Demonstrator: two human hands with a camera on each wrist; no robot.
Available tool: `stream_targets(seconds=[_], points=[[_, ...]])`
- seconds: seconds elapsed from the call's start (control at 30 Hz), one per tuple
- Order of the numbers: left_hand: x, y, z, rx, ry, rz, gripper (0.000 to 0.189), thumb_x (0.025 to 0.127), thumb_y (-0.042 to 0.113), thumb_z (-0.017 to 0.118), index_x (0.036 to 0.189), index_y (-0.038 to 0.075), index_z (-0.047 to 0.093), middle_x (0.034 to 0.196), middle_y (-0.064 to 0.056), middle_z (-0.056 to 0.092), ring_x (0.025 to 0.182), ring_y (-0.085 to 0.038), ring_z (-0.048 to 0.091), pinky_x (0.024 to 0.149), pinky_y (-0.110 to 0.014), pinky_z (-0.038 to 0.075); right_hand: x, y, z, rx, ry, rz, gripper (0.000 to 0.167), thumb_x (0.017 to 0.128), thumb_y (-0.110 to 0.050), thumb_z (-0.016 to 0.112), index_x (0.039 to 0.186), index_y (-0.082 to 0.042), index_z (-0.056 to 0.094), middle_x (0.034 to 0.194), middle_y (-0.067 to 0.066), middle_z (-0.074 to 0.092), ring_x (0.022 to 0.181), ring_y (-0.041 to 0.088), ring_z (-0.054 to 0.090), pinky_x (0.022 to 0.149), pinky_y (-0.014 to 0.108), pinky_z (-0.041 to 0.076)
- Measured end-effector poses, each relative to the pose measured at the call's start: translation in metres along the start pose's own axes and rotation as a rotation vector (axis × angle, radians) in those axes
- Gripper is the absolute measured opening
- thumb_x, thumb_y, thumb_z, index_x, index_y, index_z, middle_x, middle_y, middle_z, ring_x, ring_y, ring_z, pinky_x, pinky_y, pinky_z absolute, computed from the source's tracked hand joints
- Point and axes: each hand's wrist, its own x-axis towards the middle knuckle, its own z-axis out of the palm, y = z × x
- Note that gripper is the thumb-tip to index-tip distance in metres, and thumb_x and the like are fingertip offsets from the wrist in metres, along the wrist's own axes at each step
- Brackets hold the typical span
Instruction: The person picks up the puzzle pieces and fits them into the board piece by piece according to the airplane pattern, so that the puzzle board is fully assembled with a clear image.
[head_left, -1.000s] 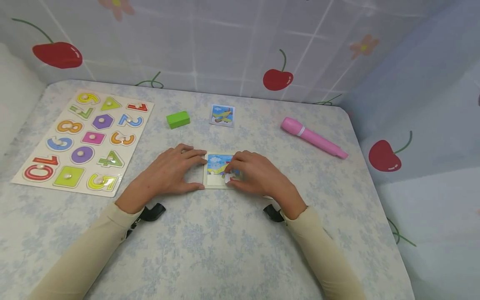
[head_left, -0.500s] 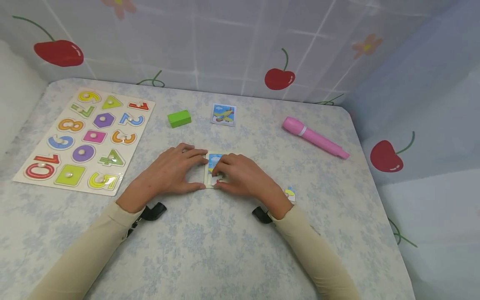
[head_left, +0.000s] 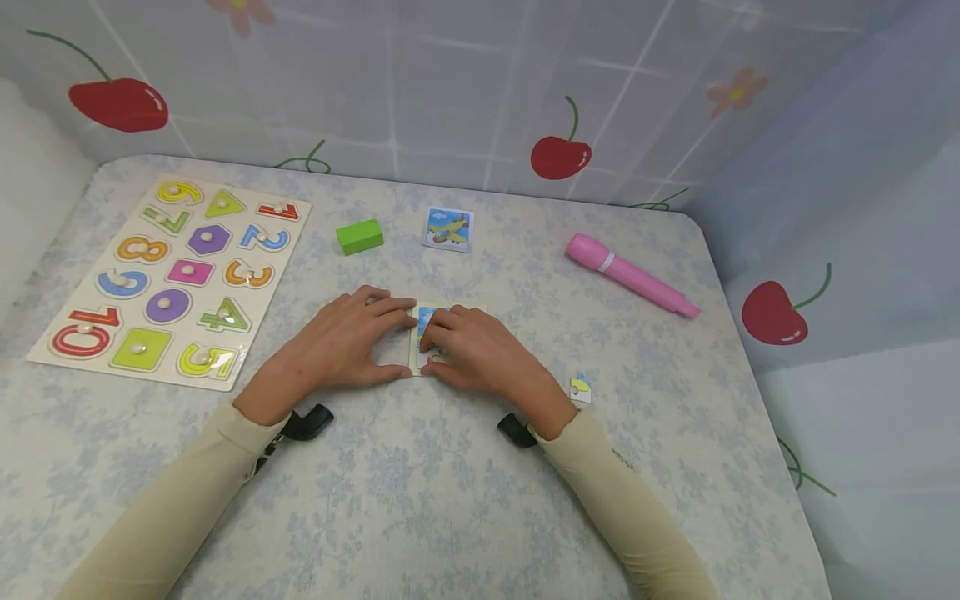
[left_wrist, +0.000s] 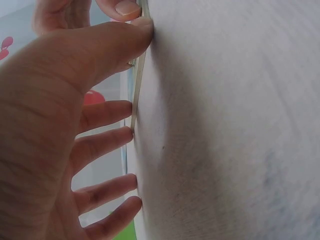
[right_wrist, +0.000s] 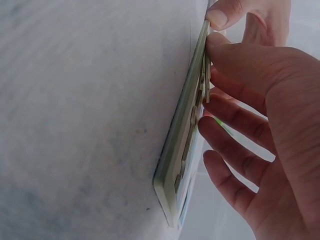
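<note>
A small jigsaw board with a pale rim and a blue-sky picture lies before me, mostly hidden under my right hand. My left hand is spread flat beside it, and in the left wrist view its thumb and two of its fingertips touch the board's edge. My right hand reaches over the board from the right. Between its thumb and fingers it pinches a thin puzzle piece, seen edge-on and tilted over the board's lower left part in the right wrist view. To the right, a loose puzzle piece lies on the table.
At the left lies a number-and-shape peg board. Behind the jigsaw are a green block and a square airplane picture card. A pink marker-shaped stick lies at the back right. A printed curtain stands behind the table.
My right hand has slid left across the jigsaw board with the puzzle piece, uncovering the loose piece on the right. The left hand stays at the board's edge.
</note>
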Motion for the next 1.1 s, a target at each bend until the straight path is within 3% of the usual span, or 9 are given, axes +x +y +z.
stream_targets(seconds=[0.3, 0.67, 0.9, 1.1], points=[[0.0, 0.0, 0.001, -0.004, -0.01, -0.01, 0.072, 0.086, 0.057, 0.087, 0.142, 0.016, 0.07, 0.161, -0.005, 0.055, 0.142, -0.034, 0.05, 0.1, -0.06, 0.053, 0.0, 0.001, 0.001, 0.024, 0.02, -0.011, 0.021, 0.096, -0.033, 0.085, 0.109, -0.019, 0.078, 0.118, -0.003, 0.068, 0.112, 0.018, 0.064, 0.095, 0.034, 0.054], [0.0, 0.0, -0.001, -0.004, 0.01, 0.006, 0.071, 0.086, 0.057, 0.087, 0.141, 0.015, 0.071, 0.159, -0.006, 0.057, 0.14, -0.034, 0.051, 0.099, -0.059, 0.053, -0.005, 0.004, -0.001, 0.038, 0.005, -0.011, 0.02, 0.098, -0.03, 0.083, 0.115, -0.019, 0.08, 0.119, -0.002, 0.068, 0.115, 0.018, 0.065, 0.1, 0.035, 0.053], [0.0, 0.0, 0.0, -0.009, -0.001, -0.007, 0.072, 0.085, 0.058, 0.087, 0.141, 0.015, 0.071, 0.16, -0.005, 0.057, 0.141, -0.034, 0.051, 0.101, -0.058, 0.052, -0.019, 0.013, -0.005, 0.051, 0.06, 0.035, 0.024, 0.098, -0.029, 0.083, 0.118, -0.017, 0.079, 0.118, -0.001, 0.071, 0.108, 0.019, 0.067, 0.091, 0.037, 0.056], [0.0, 0.0, 0.0, -0.01, -0.005, -0.017, 0.072, 0.085, 0.059, 0.087, 0.141, 0.016, 0.071, 0.16, -0.005, 0.056, 0.142, -0.034, 0.05, 0.103, -0.059, 0.051, -0.039, 0.023, -0.013, 0.079, 0.084, 0.108, 0.023, 0.098, -0.025, 0.083, 0.119, -0.016, 0.079, 0.119, -0.001, 0.071, 0.109, 0.02, 0.067, 0.091, 0.04, 0.057]])
